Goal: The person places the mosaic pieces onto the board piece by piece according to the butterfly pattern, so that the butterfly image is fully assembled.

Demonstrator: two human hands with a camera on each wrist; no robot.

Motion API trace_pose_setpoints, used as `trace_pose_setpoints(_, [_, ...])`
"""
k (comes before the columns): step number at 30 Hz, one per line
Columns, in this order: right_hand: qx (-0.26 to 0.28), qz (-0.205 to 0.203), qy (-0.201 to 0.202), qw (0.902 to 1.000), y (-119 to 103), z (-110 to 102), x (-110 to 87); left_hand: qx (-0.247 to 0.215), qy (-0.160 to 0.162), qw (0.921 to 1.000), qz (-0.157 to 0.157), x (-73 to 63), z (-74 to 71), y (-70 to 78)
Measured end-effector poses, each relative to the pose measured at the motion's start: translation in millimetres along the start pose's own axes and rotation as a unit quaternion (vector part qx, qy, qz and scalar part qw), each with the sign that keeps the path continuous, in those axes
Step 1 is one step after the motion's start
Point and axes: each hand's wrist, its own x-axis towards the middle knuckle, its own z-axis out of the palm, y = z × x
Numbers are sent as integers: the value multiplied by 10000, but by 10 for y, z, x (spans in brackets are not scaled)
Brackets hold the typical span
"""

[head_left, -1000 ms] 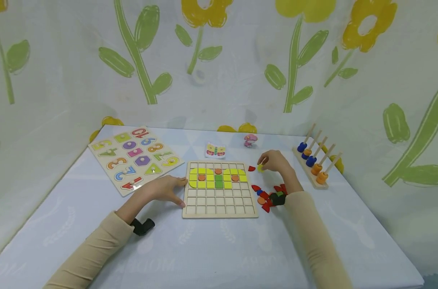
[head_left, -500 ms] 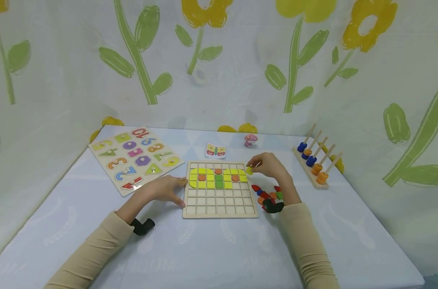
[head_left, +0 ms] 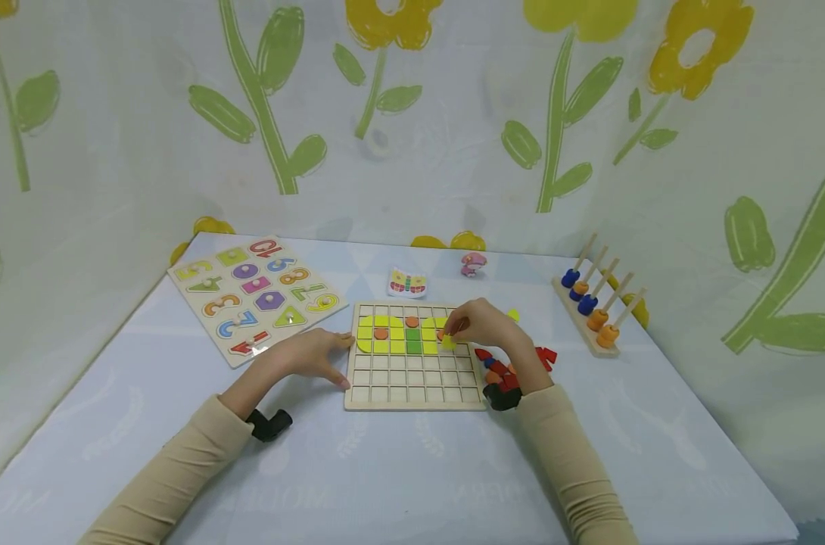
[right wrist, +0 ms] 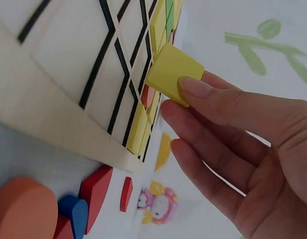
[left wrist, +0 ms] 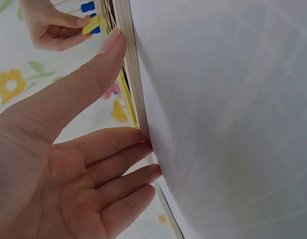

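My right hand (head_left: pixel 480 322) is over the right part of a wooden grid board (head_left: pixel 397 378). It pinches a yellow square tile (right wrist: pixel 173 72) between thumb and fingers, tilted close over the cells in the right wrist view. Yellow, green and orange tiles fill part of the board's upper rows; its lower rows show bare wood. At the board's left edge rests my left hand (head_left: pixel 310 354), thumb near the front corner and fingers farther back. The left wrist view shows its thumb and extended fingertips (left wrist: pixel 109 42) against the wooden edge.
Loose red pieces (head_left: pixel 499 367) lie right of the board, with orange and blue ones (right wrist: pixel 74 214). Behind it are a butterfly pattern card (head_left: pixel 407 282) and a pink figurine (head_left: pixel 473 263). A number puzzle (head_left: pixel 211 324) lies left; a peg stacker (head_left: pixel 603 350) stands right.
My right hand has carried the yellow tile leftward, from the table beside the board to over its right-hand columns. My left hand has stayed at the left edge.
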Motion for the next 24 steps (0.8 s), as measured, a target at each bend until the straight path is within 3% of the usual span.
trace_pose_setpoints(24, [11,127,-12,9999,-5,108,45,11,25,9999,104,-6,0,-11])
